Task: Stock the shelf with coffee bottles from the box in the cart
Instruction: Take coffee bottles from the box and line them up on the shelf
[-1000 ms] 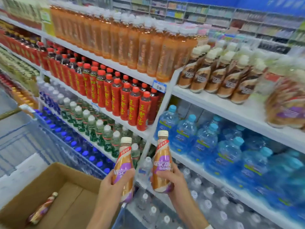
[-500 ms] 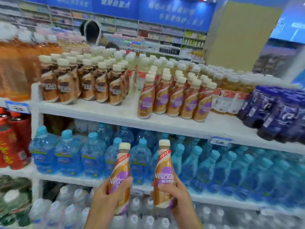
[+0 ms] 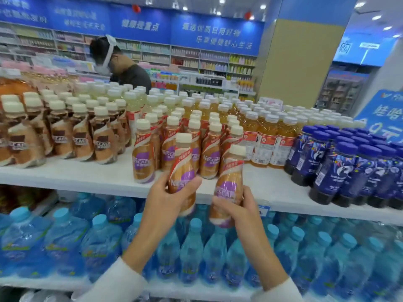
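Head view: gripped a coffee bottle (image 3: 182, 164) in the left hand (image 3: 168, 199), with fingers (image 3: 193, 183) clenched round its lower half. Gripped a second coffee bottle (image 3: 231, 175) likewise in the right hand (image 3: 238, 209), tilted slightly to the right. Held both just in front of the white shelf (image 3: 87, 175), before the matching bottles (image 3: 142, 158) standing there, above rows of water bottles (image 3: 102, 238).

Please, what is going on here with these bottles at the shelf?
A person is stocking a white shelf. The left hand grips one coffee bottle and the right hand grips a second coffee bottle, both raised in front of the shelf edge. Neither one stands on it yet. Rows of the same purple-label bottles already stand there.
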